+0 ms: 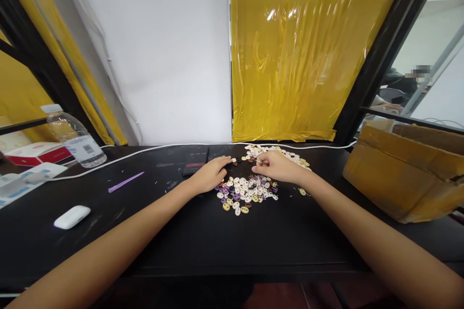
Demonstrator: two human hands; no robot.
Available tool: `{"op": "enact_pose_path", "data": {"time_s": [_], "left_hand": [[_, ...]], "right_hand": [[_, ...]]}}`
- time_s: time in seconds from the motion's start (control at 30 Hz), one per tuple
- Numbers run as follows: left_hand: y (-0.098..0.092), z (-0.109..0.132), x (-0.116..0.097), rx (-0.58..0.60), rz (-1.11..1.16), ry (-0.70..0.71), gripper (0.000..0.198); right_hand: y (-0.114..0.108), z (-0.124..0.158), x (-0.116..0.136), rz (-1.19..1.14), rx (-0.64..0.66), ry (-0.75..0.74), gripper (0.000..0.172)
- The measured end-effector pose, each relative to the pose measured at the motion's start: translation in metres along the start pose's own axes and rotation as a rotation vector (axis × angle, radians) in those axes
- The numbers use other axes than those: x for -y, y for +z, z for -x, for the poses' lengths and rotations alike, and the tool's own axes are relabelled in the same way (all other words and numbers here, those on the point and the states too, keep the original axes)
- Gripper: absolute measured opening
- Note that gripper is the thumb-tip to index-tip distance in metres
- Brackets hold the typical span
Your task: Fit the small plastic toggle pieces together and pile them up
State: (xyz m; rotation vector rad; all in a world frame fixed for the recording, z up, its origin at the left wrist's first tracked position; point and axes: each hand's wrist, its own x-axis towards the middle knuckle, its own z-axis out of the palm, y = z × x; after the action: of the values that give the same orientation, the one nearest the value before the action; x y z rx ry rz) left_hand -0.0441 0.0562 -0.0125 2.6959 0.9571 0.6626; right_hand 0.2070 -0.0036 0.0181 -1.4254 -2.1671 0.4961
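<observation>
My left hand (210, 175) lies low over the table with its fingers stretched forward. Its fingertips reach a few small dark and white pieces (234, 161); whether they touch them I cannot tell. My right hand (276, 166) is closed in a pinch, and a thin, light-coloured stick-like thing (258, 161) pokes out from its fingers. Between and in front of the hands spreads a pile of small oval button-like pieces (246, 190) in white, yellow, purple and brown, with holes in them. A second heap of mostly white and yellow pieces (290, 153) lies behind my right hand.
A black phone-like device (192, 168) lies beside my left hand. Farther left are a purple strip (125, 182), a white earbud case (72, 217) and a water bottle (78, 140). A cardboard box (402, 178) stands at right. A white cable (159, 146) crosses the back.
</observation>
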Motion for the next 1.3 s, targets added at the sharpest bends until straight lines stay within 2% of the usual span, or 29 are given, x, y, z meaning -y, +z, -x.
{"op": "enact_pose_path", "data": {"time_s": [0.17, 0.27, 0.33, 0.47, 0.57, 0.67, 0.87, 1.0, 1.1, 1.17, 1.27, 1.3], "left_hand": [[-0.004, -0.002, -0.006, -0.032, -0.034, 0.031, 0.027], [-0.005, -0.002, -0.010, -0.072, -0.023, 0.030, 0.026], [-0.004, -0.001, -0.014, -0.116, 0.085, -0.005, 0.025], [0.002, 0.002, -0.031, -0.180, 0.504, -0.107, 0.015], [0.006, 0.004, -0.045, -0.177, 0.718, -0.095, 0.013], [0.007, 0.006, -0.051, -0.193, 0.818, -0.124, 0.020], [0.000, 0.007, -0.050, -0.235, 0.959, -0.244, 0.028], [-0.001, 0.007, -0.049, -0.239, 0.951, -0.229, 0.027], [0.000, 0.008, -0.049, -0.226, 0.895, -0.176, 0.024], [-0.001, 0.008, -0.049, -0.184, 0.820, -0.132, 0.021], [-0.004, 0.009, -0.049, -0.113, 0.604, -0.067, 0.018], [-0.005, 0.009, -0.048, -0.101, 0.509, -0.045, 0.020]], "right_hand": [[0.005, 0.001, 0.006, -0.005, -0.001, 0.009, 0.029], [0.006, 0.003, 0.012, -0.037, -0.002, 0.013, 0.031], [0.008, 0.003, 0.015, -0.062, -0.003, -0.009, 0.031], [0.016, 0.003, 0.022, -0.120, 0.013, -0.089, 0.025], [0.023, 0.003, 0.025, -0.190, -0.028, -0.106, 0.027], [0.025, 0.003, 0.028, -0.240, -0.073, -0.088, 0.030], [0.024, 0.004, 0.028, -0.266, -0.064, -0.061, 0.021], [0.028, 0.004, 0.030, -0.308, -0.140, -0.138, 0.019], [0.023, 0.005, 0.031, -0.313, -0.146, -0.173, 0.013], [0.013, 0.007, 0.028, -0.294, -0.069, -0.163, 0.010], [-0.003, 0.009, 0.017, -0.266, 0.180, -0.095, 0.008], [-0.007, 0.009, 0.012, -0.241, 0.204, -0.056, 0.008]]}}
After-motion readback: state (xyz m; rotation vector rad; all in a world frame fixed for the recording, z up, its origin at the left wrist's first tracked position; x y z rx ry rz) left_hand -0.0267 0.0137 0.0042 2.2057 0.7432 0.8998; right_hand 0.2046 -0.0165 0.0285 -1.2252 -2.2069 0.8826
